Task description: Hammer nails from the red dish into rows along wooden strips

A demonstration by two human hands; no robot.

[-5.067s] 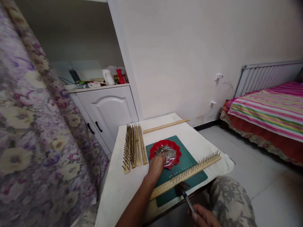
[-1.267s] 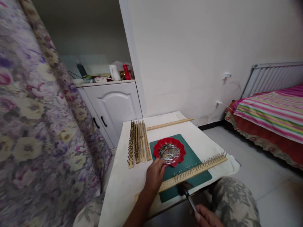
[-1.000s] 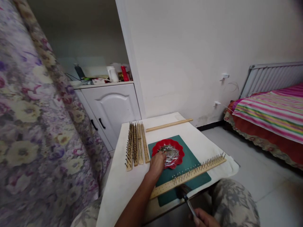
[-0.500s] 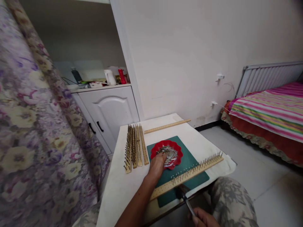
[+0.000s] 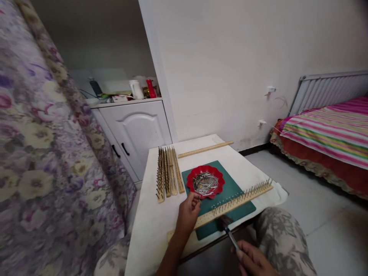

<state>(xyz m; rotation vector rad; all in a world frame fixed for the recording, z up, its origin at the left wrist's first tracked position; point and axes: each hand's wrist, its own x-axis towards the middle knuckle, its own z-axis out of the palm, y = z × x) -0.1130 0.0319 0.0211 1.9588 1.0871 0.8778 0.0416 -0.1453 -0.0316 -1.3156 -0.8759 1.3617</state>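
My left hand (image 5: 189,211) is closed in a pinch beside the near left rim of a red scalloped bowl (image 5: 220,188); whatever its fingertips hold is too small to make out. Loose silvery nails (image 5: 205,183) fill the bowl, which rests on a green mat (image 5: 230,188). My right hand (image 5: 251,258) grips the handle of a hammer (image 5: 232,238), its dark head low over the mat's near edge. Across the mat lies a wooden strip (image 5: 205,218) with nails standing along its right part and bare holes toward the left. My left forearm covers some of its left end.
Several wooden strips (image 5: 168,174), some bristling with nails, lie at the table's left. Another strip (image 5: 205,149) lies at the back of the white-covered table (image 5: 158,226). A white cabinet (image 5: 140,134), a floral curtain (image 5: 57,153) and a bed (image 5: 324,130) stand around.
My left hand has come out of the bowl of nails, drawing back toward me with its fingers pinched. The right hand still holds the hammer low. The view has shifted slightly.
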